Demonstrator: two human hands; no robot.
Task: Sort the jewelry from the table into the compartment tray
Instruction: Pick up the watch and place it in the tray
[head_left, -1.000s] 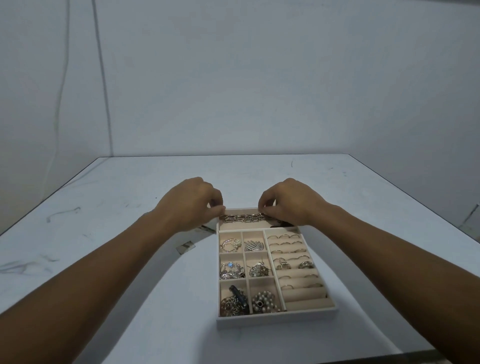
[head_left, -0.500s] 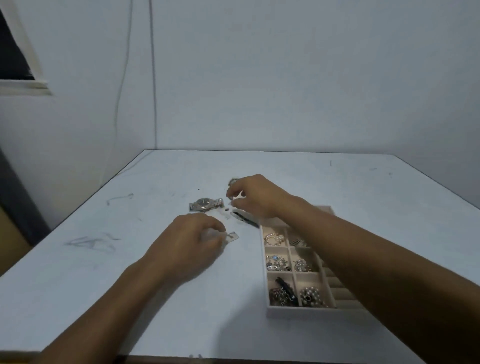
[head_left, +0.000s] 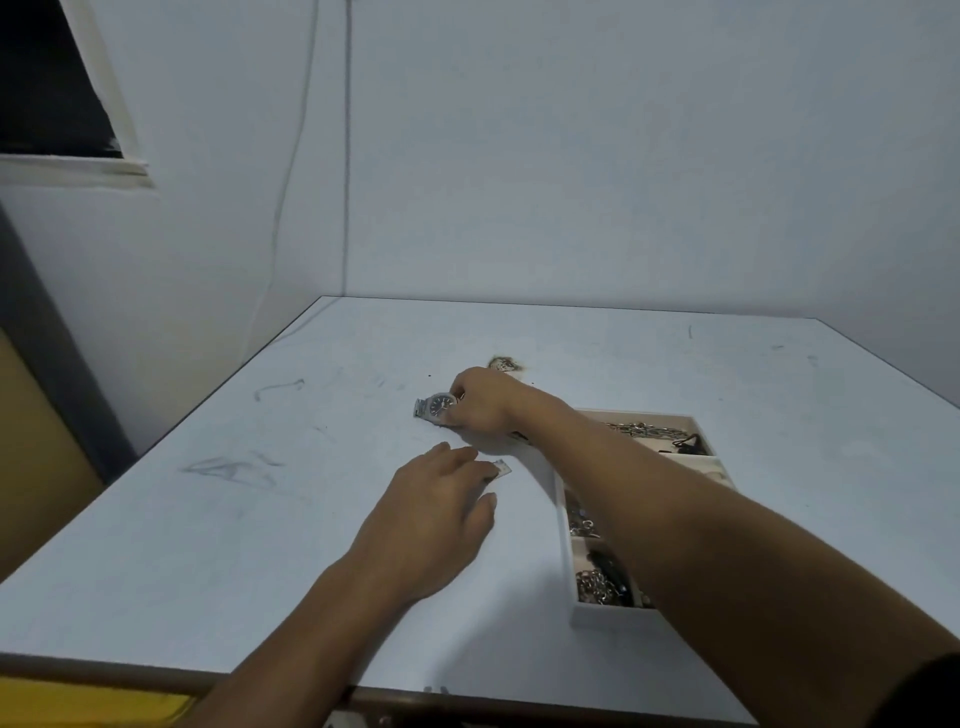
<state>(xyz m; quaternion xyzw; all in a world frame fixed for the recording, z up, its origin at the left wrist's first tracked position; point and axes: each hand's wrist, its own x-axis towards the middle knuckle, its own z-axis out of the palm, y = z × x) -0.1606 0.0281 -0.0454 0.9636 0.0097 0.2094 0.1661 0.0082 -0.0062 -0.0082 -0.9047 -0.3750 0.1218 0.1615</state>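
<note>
A silver wristwatch (head_left: 434, 407) with a dark dial lies on the white table (head_left: 260, 519), left of the tray. My right hand (head_left: 483, 402) reaches across and pinches the watch at its right side. My left hand (head_left: 441, 499) rests flat on the table, fingers straight, fingertips touching a small silver piece (head_left: 503, 468). The cream compartment tray (head_left: 563, 519) stands at the right, holding chains and other jewelry; my right forearm hides much of it. A small brownish jewelry item (head_left: 506, 364) lies just beyond my right hand.
The table's left edge runs close to a wall with a hanging cable (head_left: 345, 156). A dark window opening (head_left: 47, 83) is at the upper left. The near table edge (head_left: 156, 670) lies low in view, with something yellow beneath it.
My head turned left, so the tray shifted right. Both hands left the chain in the tray's far compartment. My right hand reached to the watch and my left hand settled on the small silver piece.
</note>
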